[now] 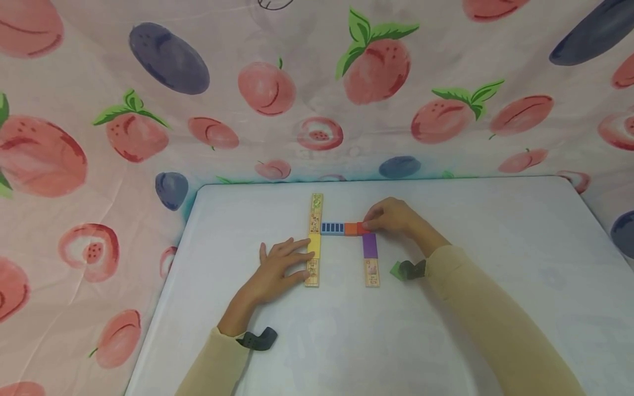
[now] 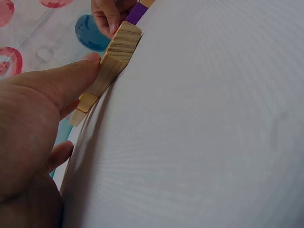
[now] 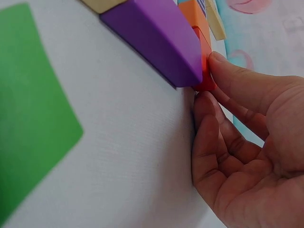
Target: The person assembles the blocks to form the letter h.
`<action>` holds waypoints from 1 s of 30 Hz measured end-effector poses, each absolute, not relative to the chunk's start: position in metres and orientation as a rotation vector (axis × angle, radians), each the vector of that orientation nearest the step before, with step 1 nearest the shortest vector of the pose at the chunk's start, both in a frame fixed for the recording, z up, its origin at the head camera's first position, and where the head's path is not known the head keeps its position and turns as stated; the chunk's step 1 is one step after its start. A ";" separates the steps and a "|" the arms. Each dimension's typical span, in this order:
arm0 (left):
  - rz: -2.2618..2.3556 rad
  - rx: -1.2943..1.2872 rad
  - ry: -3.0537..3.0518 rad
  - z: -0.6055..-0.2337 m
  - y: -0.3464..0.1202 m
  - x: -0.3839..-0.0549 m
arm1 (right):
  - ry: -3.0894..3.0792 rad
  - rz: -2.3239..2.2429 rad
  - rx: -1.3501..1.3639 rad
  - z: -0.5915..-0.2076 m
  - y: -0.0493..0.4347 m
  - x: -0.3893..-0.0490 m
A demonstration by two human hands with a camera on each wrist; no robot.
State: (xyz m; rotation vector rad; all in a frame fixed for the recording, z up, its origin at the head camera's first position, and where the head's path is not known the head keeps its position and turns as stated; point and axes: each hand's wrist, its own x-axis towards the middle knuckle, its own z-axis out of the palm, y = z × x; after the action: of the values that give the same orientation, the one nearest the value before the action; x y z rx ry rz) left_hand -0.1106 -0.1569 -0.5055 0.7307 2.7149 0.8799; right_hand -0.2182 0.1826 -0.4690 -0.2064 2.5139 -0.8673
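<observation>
My left hand (image 1: 277, 270) lies spread beside the left column, its fingertips touching the yellow block (image 1: 314, 247) and the lower printed wooden block (image 1: 312, 273). A longer printed wooden block (image 1: 315, 212) extends that column toward the back. From it a blue block with dark panels (image 1: 333, 228) and an orange block (image 1: 350, 229) run rightward. At the row's right end my right hand (image 3: 247, 137) pinches a red block (image 3: 205, 59) between thumb and fingers. The red block meets the far end of the purple block (image 3: 156, 40). Another printed wooden block (image 1: 372, 273) continues below the purple one.
A green block (image 1: 397, 270) lies right of the right column, partly hidden by the dark wrist device (image 1: 412, 269). Another dark device (image 1: 260, 339) sits at the left wrist. The white table (image 1: 327, 341) ends at a fruit-patterned curtain (image 1: 223, 165) behind and left.
</observation>
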 end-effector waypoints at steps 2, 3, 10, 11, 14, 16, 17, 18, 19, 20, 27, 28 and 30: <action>0.887 0.734 2.714 -0.506 -0.157 -0.111 | 2.519 -0.862 -0.219 -0.469 0.183 -0.218; 0.888 0.735 2.715 -0.506 -0.157 -0.111 | 2.521 -0.861 -0.227 -0.468 0.183 -0.218; 0.890 0.732 2.718 -0.507 -0.157 -0.111 | 2.508 -0.870 -0.207 -0.467 0.182 -0.217; 0.891 0.733 2.718 -0.507 -0.157 -0.111 | 2.505 -0.872 -0.200 -0.467 0.182 -0.217; 0.895 0.733 2.719 -0.507 -0.157 -0.110 | 2.500 -0.869 -0.192 -0.466 0.182 -0.216; 0.897 0.732 2.719 -0.507 -0.157 -0.110 | 2.495 -0.873 -0.192 -0.465 0.182 -0.216; 0.897 0.732 2.719 -0.506 -0.157 -0.110 | 2.493 -0.875 -0.189 -0.465 0.182 -0.216; 0.897 0.732 2.718 -0.506 -0.157 -0.110 | 2.494 -0.878 -0.188 -0.465 0.181 -0.216; 0.898 0.732 2.718 -0.506 -0.157 -0.110 | 2.493 -0.881 -0.185 -0.465 0.181 -0.215; 0.898 0.733 2.717 -0.506 -0.157 -0.110 | 2.492 -0.882 -0.188 -0.465 0.181 -0.215; 0.894 0.734 2.718 -0.505 -0.157 -0.110 | 2.487 -0.891 -0.173 -0.467 0.182 -0.215; 0.892 0.735 2.718 -0.505 -0.157 -0.110 | 2.488 -0.890 -0.176 -0.466 0.182 -0.215; 0.890 0.737 2.720 -0.506 -0.157 -0.110 | 2.494 -0.880 -0.193 -0.466 0.182 -0.215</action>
State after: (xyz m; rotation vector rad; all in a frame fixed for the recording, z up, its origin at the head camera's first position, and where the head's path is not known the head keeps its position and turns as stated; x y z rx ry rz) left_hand -0.1101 -0.1570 -0.5057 0.7372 2.7199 0.8902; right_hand -0.2154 0.1821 -0.4663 -0.1928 2.4940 -0.8795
